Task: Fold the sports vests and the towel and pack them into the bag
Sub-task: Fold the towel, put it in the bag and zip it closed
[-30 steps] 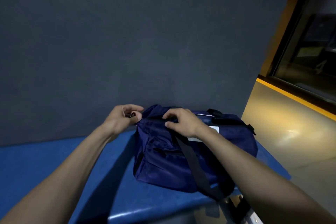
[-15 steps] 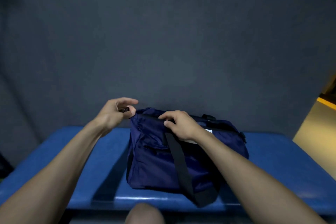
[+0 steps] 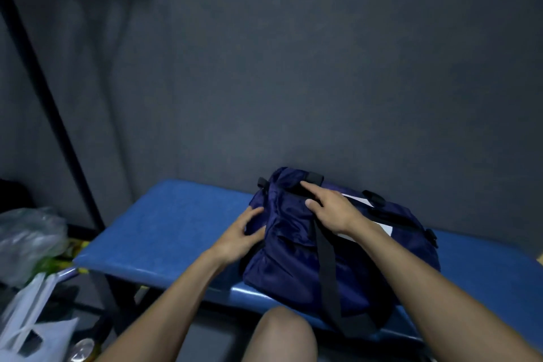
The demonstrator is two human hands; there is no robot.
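Note:
A navy blue bag (image 3: 296,267) with black straps lies on the blue padded bench (image 3: 164,229) against the grey wall. A strip of white cloth (image 3: 382,225) shows at its top opening. My left hand (image 3: 238,235) presses flat against the bag's left end, fingers spread. My right hand (image 3: 332,209) rests on top of the bag near the black strap (image 3: 324,258), fingers extended over the fabric. No vests or towel lie outside the bag.
A clear plastic bag (image 3: 29,241) with green contents and a white plastic bag (image 3: 32,323) sit on the floor at the left. A black pole (image 3: 50,103) leans along the wall. My knee (image 3: 282,335) is below the bench edge.
The view swung right to left. My left hand let go of the bag's top left corner and dropped to its left end. My right hand stayed on top.

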